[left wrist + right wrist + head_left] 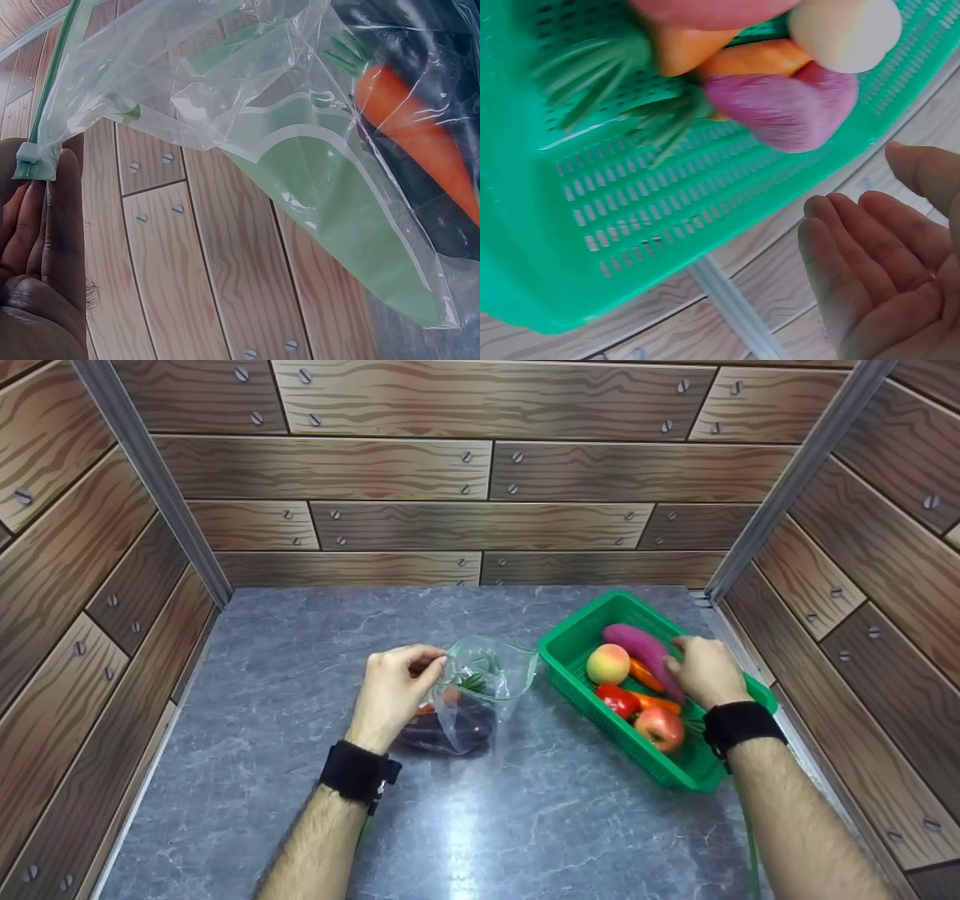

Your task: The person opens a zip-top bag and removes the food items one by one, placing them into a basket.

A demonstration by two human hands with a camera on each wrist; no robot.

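Note:
My left hand (390,686) pinches the edge of a clear zip bag (517,667) beside its white zip slider (28,157). The bag's mouth gapes, and a carrot (409,120) and a dark eggplant (450,735) show through the plastic. At the far right, my right hand (705,669) is over the side of a green basket (589,705), its fingers apart from the food in the right wrist view. Nearest to it lies a purple sweet potato (637,643). A peach (608,664), carrots (658,703), a red pepper (616,701) and an apple (660,729) share the basket.
The grey marbled table (262,750) carries the bag near its middle and the basket on the right. Wood-patterned walls (405,469) enclose three sides, with metal posts (795,472) at the back corners. The basket stands close to the right wall.

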